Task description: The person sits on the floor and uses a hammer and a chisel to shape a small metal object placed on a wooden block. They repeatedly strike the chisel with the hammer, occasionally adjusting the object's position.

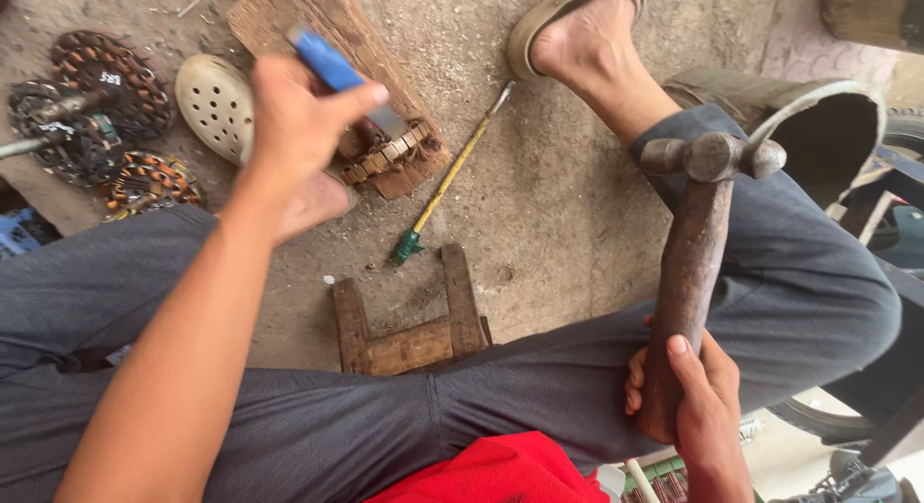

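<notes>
Left hand (298,128): fingers wrapped round a blue-handled flat-bladed chisel (342,75), blade tip on the copper-wound stator piece (390,156).
Stator piece: lies on a worn wooden board (289,17) on the dirt ground; looks stiff, windings likely to fray.
Right hand (698,397): closed round the lower shaft of a rusty ball-peen hammer (698,233), head up; judged heavy, top-weighted.
Nearby: yellow-shafted screwdriver (448,180), low wooden stool (409,320).
</notes>
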